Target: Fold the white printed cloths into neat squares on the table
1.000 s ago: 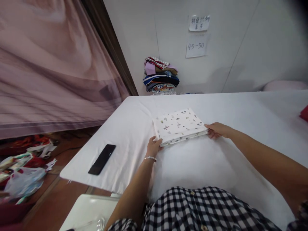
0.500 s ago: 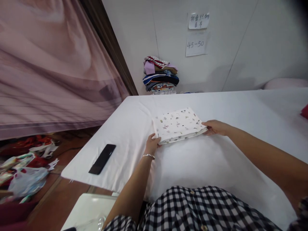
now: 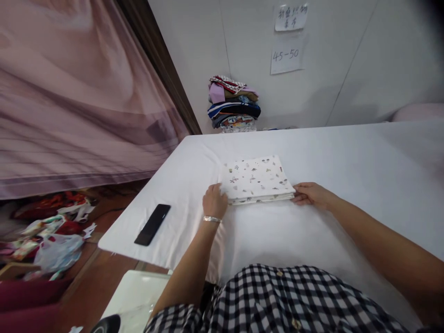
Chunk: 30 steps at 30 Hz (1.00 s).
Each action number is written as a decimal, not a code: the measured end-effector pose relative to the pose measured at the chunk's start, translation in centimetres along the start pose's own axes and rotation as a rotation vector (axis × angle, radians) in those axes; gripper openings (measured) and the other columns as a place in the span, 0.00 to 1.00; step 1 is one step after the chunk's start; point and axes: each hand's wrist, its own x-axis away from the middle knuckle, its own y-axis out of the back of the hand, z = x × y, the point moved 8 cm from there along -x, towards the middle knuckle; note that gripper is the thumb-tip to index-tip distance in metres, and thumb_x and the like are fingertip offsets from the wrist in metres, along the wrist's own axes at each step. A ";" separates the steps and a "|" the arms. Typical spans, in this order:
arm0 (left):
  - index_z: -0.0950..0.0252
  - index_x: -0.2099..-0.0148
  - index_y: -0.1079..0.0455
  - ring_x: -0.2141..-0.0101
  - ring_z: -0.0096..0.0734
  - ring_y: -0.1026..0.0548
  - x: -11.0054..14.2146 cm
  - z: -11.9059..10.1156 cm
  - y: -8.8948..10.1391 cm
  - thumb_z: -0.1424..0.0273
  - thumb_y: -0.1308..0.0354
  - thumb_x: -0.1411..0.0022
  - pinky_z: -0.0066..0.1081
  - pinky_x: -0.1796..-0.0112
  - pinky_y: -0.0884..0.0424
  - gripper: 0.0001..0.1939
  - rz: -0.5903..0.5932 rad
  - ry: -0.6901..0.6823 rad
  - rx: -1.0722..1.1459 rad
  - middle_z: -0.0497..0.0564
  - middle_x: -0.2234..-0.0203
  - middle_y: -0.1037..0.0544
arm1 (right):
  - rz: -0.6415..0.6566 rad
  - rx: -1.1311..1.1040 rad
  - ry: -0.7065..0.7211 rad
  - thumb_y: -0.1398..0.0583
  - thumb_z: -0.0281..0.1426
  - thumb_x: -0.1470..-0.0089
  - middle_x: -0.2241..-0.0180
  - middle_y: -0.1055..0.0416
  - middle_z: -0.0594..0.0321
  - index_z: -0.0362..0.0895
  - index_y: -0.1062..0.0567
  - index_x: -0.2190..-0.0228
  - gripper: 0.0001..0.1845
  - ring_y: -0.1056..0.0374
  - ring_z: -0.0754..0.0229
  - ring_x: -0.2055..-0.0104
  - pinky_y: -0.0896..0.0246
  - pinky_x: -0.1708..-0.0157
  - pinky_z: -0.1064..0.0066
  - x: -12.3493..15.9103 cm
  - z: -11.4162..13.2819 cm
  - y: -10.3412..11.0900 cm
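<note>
Near the middle of the white worktop (image 3: 350,159), in front of me, lies a folded cloth (image 3: 258,178), white with a scatter of small dark and greenish motifs. It rests flat, a neat rectangle in several layers. Its long axis runs from my left to my right, roughly along the far edge of the worktop, with the right end a touch farther from me. The layered long side faces my body; the short sides point left and right.

My right hand (image 3: 312,194) is at the near right corner, its fingers almost closed with the cloth's edge lightly between them. My left hand (image 3: 214,202) is curled at the near left corner, back upward; those fingertips are partly hidden, so I can't tell whether they grip or only press. A bracelet (image 3: 212,219) circles my left wrist.

Farther left, apart from the cloth, a black phone (image 3: 152,225) lies at a slant. Beyond the far edge, a stack of fabrics (image 3: 233,108) rises by the wall (image 3: 336,55), where two paper notes (image 3: 287,54) hang, the lower reading 45-50. A pink curtain (image 3: 76,92) drapes to my left, above a plastic bag (image 3: 58,252) among clutter on the floor.
</note>
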 end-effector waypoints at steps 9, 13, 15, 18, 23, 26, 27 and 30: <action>0.62 0.54 0.30 0.57 0.36 0.30 2.7 -16.9 -6.9 0.68 0.45 0.37 0.37 0.55 0.36 0.10 0.226 -0.676 0.127 0.53 0.58 0.27 | -0.107 0.252 0.125 0.42 0.29 0.50 0.81 0.30 0.65 0.44 0.31 0.74 0.03 0.37 0.67 0.83 0.44 0.85 0.76 0.9 0.2 0.4; 0.62 0.55 0.30 0.58 0.37 0.31 2.2 -18.8 -9.3 0.63 0.42 0.39 0.36 0.58 0.35 0.12 0.266 -0.706 0.054 0.52 0.60 0.28 | -0.050 0.299 0.204 0.41 0.33 0.52 0.83 0.33 0.67 0.44 0.31 0.74 0.05 0.41 0.68 0.84 0.50 0.86 0.76 1.7 0.0 -0.3; 0.62 0.55 0.29 0.58 0.37 0.31 2.0 -18.8 -9.8 0.62 0.42 0.39 0.35 0.59 0.35 0.12 0.274 -0.711 0.035 0.52 0.61 0.28 | -0.035 0.312 0.224 0.41 0.33 0.53 0.83 0.33 0.68 0.44 0.31 0.74 0.06 0.42 0.68 0.84 0.50 0.85 0.76 2.1 -0.1 -0.8; 0.61 0.54 0.29 0.58 0.36 0.31 1.9 -18.6 -9.9 0.59 0.41 0.40 0.34 0.59 0.35 0.15 0.283 -0.714 0.032 0.52 0.60 0.28 | -0.048 0.313 0.248 0.40 0.34 0.55 0.84 0.33 0.69 0.44 0.32 0.76 0.07 0.42 0.69 0.84 0.48 0.83 0.75 2.1 0.1 -1.3; 0.60 0.56 0.27 0.60 0.34 0.31 1.8 -18.6 -9.7 0.60 0.46 0.36 0.32 0.60 0.35 0.13 0.290 -0.710 0.037 0.50 0.62 0.27 | -0.015 0.331 0.264 0.39 0.37 0.55 0.80 0.30 0.67 0.44 0.32 0.76 0.09 0.40 0.68 0.84 0.45 0.82 0.74 1.8 0.1 -1.7; 0.60 0.56 0.27 0.60 0.33 0.31 1.8 -18.7 -9.6 0.62 0.49 0.34 0.32 0.60 0.35 0.12 0.290 -0.722 0.049 0.50 0.62 0.26 | 0.000 0.355 0.244 0.39 0.38 0.54 0.79 0.29 0.66 0.44 0.31 0.75 0.11 0.39 0.68 0.83 0.45 0.81 0.74 1.7 -0.2 -2.0; 0.59 0.56 0.26 0.60 0.33 0.31 1.9 -18.7 -9.6 0.63 0.49 0.34 0.32 0.60 0.35 0.12 0.291 -0.726 0.052 0.50 0.62 0.26 | -0.014 0.366 0.255 0.39 0.38 0.54 0.79 0.29 0.66 0.44 0.31 0.76 0.11 0.39 0.68 0.83 0.44 0.81 0.74 1.7 -0.1 -2.0; 0.59 0.56 0.26 0.60 0.33 0.31 2.0 -18.7 -9.6 0.63 0.50 0.34 0.32 0.60 0.35 0.12 0.287 -0.734 0.058 0.50 0.62 0.26 | -0.072 0.389 0.294 0.40 0.37 0.53 0.81 0.30 0.66 0.44 0.33 0.79 0.11 0.39 0.68 0.84 0.43 0.80 0.74 1.7 0.1 -2.1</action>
